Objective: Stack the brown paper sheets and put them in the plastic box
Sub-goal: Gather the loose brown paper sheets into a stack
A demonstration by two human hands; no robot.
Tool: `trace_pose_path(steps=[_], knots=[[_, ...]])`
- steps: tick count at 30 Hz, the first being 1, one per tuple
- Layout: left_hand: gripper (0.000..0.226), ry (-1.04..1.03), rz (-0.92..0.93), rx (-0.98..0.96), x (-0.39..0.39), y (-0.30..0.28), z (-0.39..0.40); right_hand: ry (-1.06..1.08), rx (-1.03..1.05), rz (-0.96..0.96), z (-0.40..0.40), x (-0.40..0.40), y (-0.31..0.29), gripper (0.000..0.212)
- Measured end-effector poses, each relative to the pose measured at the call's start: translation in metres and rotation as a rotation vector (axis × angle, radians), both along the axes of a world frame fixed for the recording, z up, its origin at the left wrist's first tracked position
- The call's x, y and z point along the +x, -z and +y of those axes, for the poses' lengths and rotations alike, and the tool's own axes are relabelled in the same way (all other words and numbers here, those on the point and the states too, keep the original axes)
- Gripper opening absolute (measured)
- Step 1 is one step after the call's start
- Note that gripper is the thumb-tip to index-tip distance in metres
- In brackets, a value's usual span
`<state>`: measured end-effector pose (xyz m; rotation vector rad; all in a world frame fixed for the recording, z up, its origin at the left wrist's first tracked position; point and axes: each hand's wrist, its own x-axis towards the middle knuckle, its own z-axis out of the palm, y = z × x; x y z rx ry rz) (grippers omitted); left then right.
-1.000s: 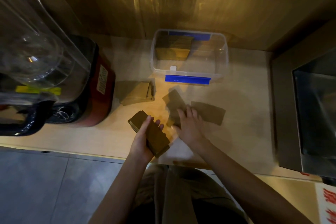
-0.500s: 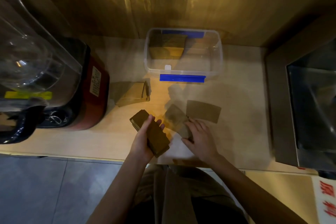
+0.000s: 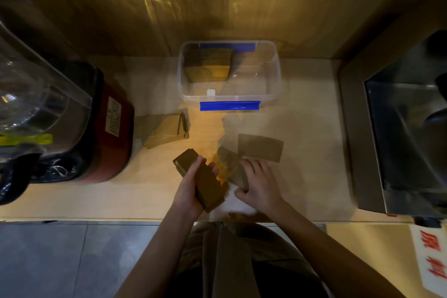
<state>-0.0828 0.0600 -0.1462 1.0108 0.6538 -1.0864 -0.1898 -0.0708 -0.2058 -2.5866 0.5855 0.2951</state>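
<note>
My left hand (image 3: 191, 189) grips a thick stack of brown paper sheets (image 3: 203, 180), held tilted above the counter's front edge. Just to its right, my right hand (image 3: 257, 184) pinches a single brown sheet (image 3: 229, 164) that is lifted and blurred. Another loose sheet (image 3: 260, 147) lies flat beyond the right hand. A fanned pile of sheets (image 3: 167, 129) rests left of centre. The clear plastic box (image 3: 273, 94) with blue latches stands at the back against the wall, with a stack of sheets (image 3: 208, 65) in its left half.
A large blender with a red base (image 3: 111, 128) and clear jug fills the left side. A dark metal appliance (image 3: 399, 133) stands on the right. The wooden counter (image 3: 309, 116) ends at a front edge over a grey tiled floor.
My right hand has slid a loose sheet from the counter's middle back toward the stack and has lifted it. The left hand has kept the stack almost still.
</note>
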Motion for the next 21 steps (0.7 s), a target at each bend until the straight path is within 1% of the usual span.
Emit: trace_pose_path(steps=[2, 4, 6, 10, 16, 21], knots=[[0.019, 0.019, 0.004, -0.009, -0.002, -0.002, -0.004, 0.023, 0.044, -0.036, -0.009, -0.002, -0.008, 0.070], [0.019, 0.022, 0.016, 0.004, -0.003, -0.001, -0.008, 0.096, 0.078, -0.090, -0.023, -0.004, -0.016, 0.070], [0.023, 0.028, 0.018, 0.028, -0.003, 0.000, -0.012, 0.179, 0.064, -0.126, -0.041, -0.004, -0.019, 0.069], [0.028, 0.044, 0.025, 0.050, -0.006, 0.003, -0.017, 0.281, 0.088, -0.080, -0.067, 0.000, -0.019, 0.066], [0.024, 0.047, 0.033, 0.046, -0.008, 0.005, -0.021, 0.223, 0.099, 0.028, -0.079, 0.009, -0.003, 0.061], [0.025, 0.053, 0.033, 0.051, -0.009, 0.006, -0.020, 0.166, 0.076, 0.054, -0.087, 0.007, -0.002, 0.063]])
